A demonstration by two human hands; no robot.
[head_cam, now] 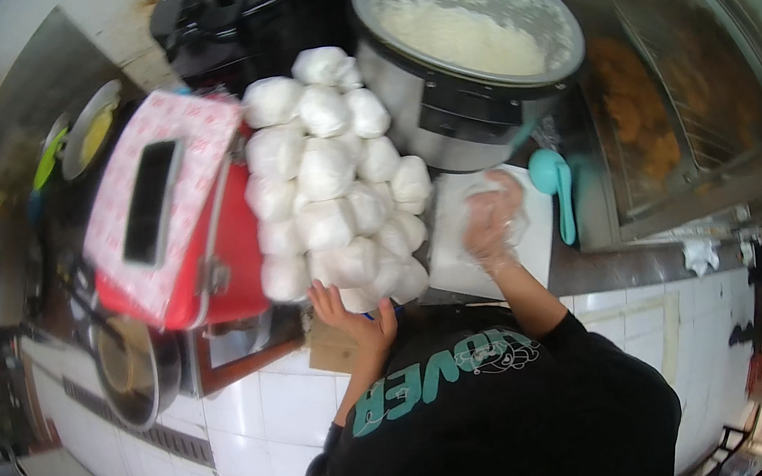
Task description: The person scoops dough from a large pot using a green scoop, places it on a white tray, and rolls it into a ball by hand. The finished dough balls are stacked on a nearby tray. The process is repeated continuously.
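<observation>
My left hand [355, 317] is bare, with its fingers spread against the near side of a tall pile of white wrapped bundles [325, 168]. My right hand [493, 216], in a clear plastic glove, lies over a stack of white sheets [460, 263]; whether it holds anything is unclear. Behind the sheets stands a large rice cooker [473, 111], lidless and part filled with white rice [461, 38]. A turquoise scoop [550, 174] rests just right of the sheets.
Left of the bundles, a smartphone [153, 203] lies on a red box [234, 254] with a patterned pink cover. A wok [138, 381] sits at the lower left. A glass-fronted cabinet [686, 85] with brownish food stands at the right. A black appliance [270, 9] is behind.
</observation>
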